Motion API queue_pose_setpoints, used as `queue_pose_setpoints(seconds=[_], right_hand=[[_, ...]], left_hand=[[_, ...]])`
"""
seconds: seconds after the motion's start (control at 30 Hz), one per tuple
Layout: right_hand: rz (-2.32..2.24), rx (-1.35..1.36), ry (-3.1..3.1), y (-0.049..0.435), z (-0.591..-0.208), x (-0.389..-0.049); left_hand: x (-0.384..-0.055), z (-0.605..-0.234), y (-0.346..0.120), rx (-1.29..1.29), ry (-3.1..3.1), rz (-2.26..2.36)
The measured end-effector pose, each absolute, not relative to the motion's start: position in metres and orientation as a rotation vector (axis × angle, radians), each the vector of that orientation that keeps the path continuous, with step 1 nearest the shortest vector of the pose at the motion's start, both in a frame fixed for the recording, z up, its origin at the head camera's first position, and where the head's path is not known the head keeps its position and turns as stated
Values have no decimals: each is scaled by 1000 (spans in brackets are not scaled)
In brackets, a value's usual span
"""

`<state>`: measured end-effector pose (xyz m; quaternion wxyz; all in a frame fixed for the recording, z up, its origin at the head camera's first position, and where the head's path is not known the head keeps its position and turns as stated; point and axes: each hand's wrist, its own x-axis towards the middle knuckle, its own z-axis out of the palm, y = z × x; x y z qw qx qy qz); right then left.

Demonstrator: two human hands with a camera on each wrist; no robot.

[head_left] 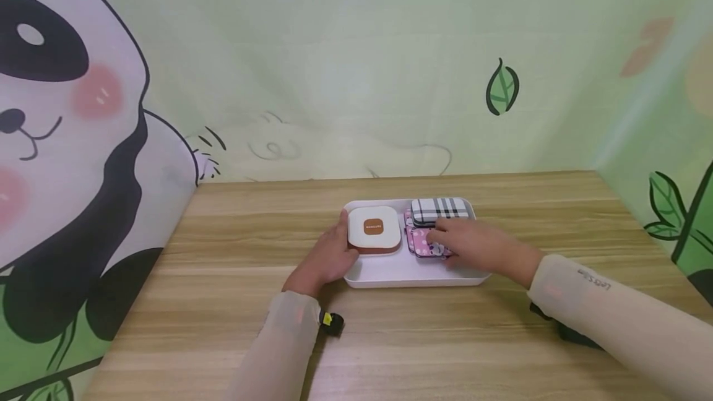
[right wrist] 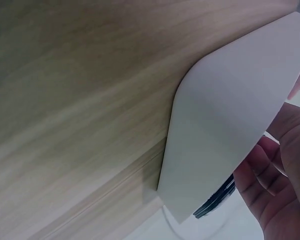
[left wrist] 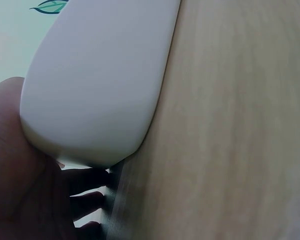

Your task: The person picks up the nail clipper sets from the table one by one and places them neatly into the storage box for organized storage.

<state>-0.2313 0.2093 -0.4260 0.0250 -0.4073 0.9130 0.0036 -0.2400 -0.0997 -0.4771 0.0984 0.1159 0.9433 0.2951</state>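
Note:
A white tray (head_left: 412, 274) lies on the table with several small cases in it. My left hand (head_left: 328, 255) holds the tray's left end, thumb over the rim and fingers along the outer side; the left wrist view shows the fingers (left wrist: 85, 200) past its corner. On the tray's left sits a rounded white box (head_left: 370, 218) with a brown base and brown label. At the right, my right hand (head_left: 479, 243) reaches over the rim and grips a pink patterned case (head_left: 423, 241), partly hiding it. A black-and-white plaid case (head_left: 440, 209) lies just behind, close to those fingers.
The wood-grain table (head_left: 223, 302) extends to both sides and in front of the tray. A pale green backdrop (head_left: 334, 98) with a panda and leaves rises behind the table's far edge. The right wrist view shows a dark case edge (right wrist: 215, 197) beyond the tray wall.

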Motion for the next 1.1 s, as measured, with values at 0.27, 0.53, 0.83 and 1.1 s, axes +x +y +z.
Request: queue_pose_setpoints(seconds=[0.27, 0.53, 0.83, 1.1], right_hand=[[28, -1303, 2846, 212, -426, -229], [65, -1337, 2851, 211, -426, -228], [70, -1363, 2869, 214, -429, -229], [54, -1251, 2889, 218, -421, -225]], left_hand=[[-240, -477, -100, 346, 2781, 883], [-239, -476, -100, 350, 2786, 884], [-239, -477, -100, 345, 2790, 891], [-239, -477, -99, 341, 2789, 885]])
